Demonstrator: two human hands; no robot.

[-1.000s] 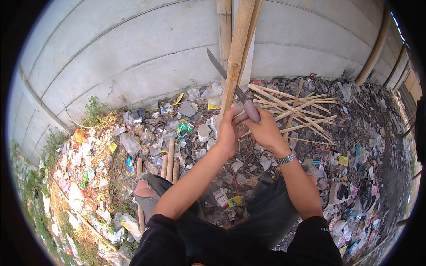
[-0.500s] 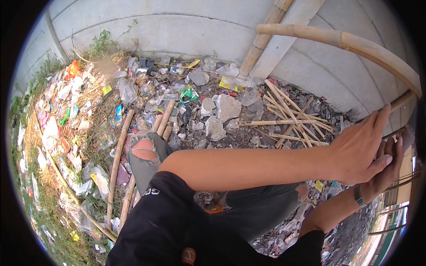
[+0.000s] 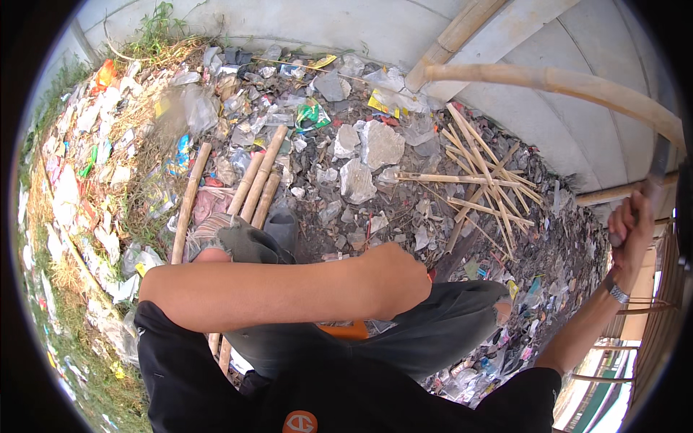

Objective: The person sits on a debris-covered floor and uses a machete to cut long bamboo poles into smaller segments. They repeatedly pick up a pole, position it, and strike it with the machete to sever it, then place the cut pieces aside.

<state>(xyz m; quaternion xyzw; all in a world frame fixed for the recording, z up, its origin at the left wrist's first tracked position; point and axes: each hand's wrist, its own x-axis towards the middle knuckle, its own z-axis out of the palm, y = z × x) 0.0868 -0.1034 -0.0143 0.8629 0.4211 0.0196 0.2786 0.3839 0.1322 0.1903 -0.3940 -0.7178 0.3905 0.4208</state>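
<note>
- Swinging up on my right side, my right hand is now raised near the edge of the view, fist closed round the handle of a chopping blade; a second ago it sat low in front of me against the upright pole.
- The long bamboo pole has gone from standing in front of me to arching across the top right, its lower end resting among the rubble by the concrete wall.
- My left hand has let go of the pole: half a second ago it was spread open against it, and now it is curled loosely in front of my knee with nothing in it that I can see.
- To my eye that means a cut is wound up, with blade high and pole left free.
- Around me: a fan of split bamboo strips lies on the ground under the pole, and three short bamboo lengths lie side by side further left, beside a longer stick.
- Broken concrete chunks and plastic litter cover the ground between them.
- In the way: my own left forearm crosses low in front of me, and my bent knees sit under it, both near where a downward swing might end.
</note>
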